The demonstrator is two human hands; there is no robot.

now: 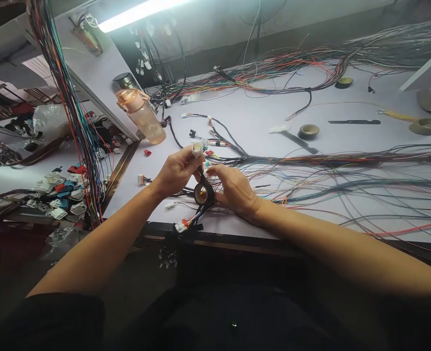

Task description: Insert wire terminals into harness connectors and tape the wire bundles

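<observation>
My left hand [175,171] is closed on a wire branch just below a white connector [197,148]. Close beside it, my right hand [236,189] has its fingers curled at a roll of black tape [203,193], which hangs against the wires between both hands. Below the roll, a white connector with a red part [181,225] lies at the table's front edge. A dark taped wire bundle [291,160] runs from near my hands to the right.
An orange-capped bottle [145,117] stands at the back left. Tape rolls [308,131], a dark blade [354,122] and loose wires [332,187] lie to the right. Piled connectors [64,195] and a hanging wire bundle [67,87] are at the left.
</observation>
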